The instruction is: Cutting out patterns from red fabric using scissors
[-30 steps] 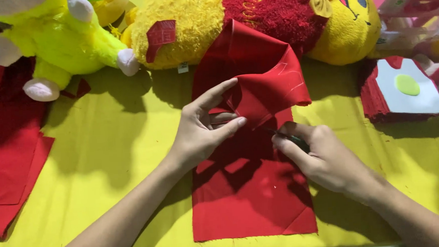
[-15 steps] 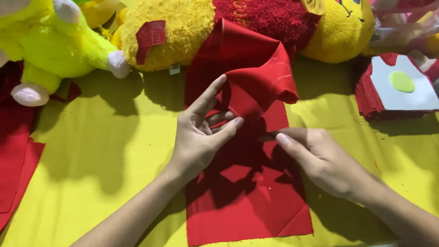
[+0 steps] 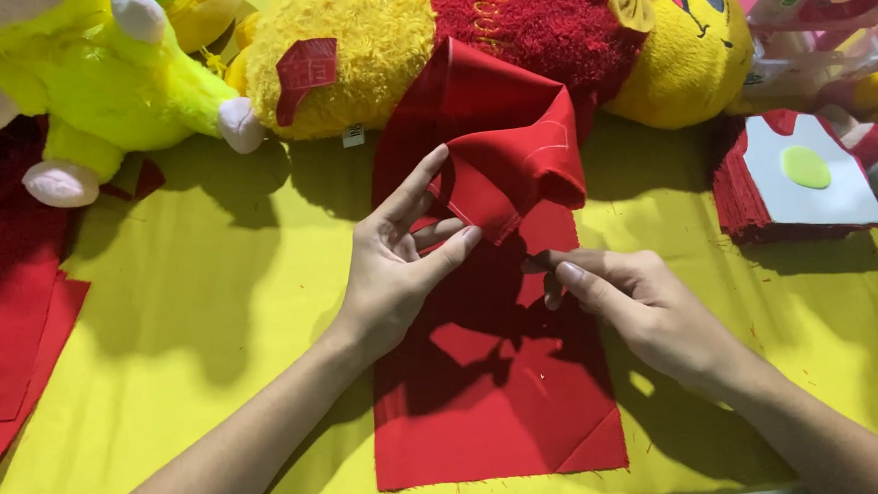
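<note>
A long rectangular strip of red woven fabric (image 3: 497, 404) lies down the centre of the frame on a surface covered in yellow cloth (image 3: 202, 320), its far end lifted and curled over into a loose fold just above the middle. The left hand (image 3: 400, 269) pinches that raised fold between thumb and fingers, the index finger stretched up along the cloth. The right hand (image 3: 632, 302), just right of centre, presses down on the flat part of the strip with fingers drawn together; whether it grips a small tool or only the fabric cannot be told, since the fingertips sit in shadow. Across the top of the frame lies a large yellow plush toy with a red fuzzy shirt (image 3: 508, 33), its body touching the strip's far end. A lime-green plush toy with white paws (image 3: 100, 84) fills the upper left. Flat red fabric pieces (image 3: 7, 320) lie along the left edge, and a stack of red cut pieces topped by a white card with a green dot (image 3: 806, 183) sits at the right.
</note>
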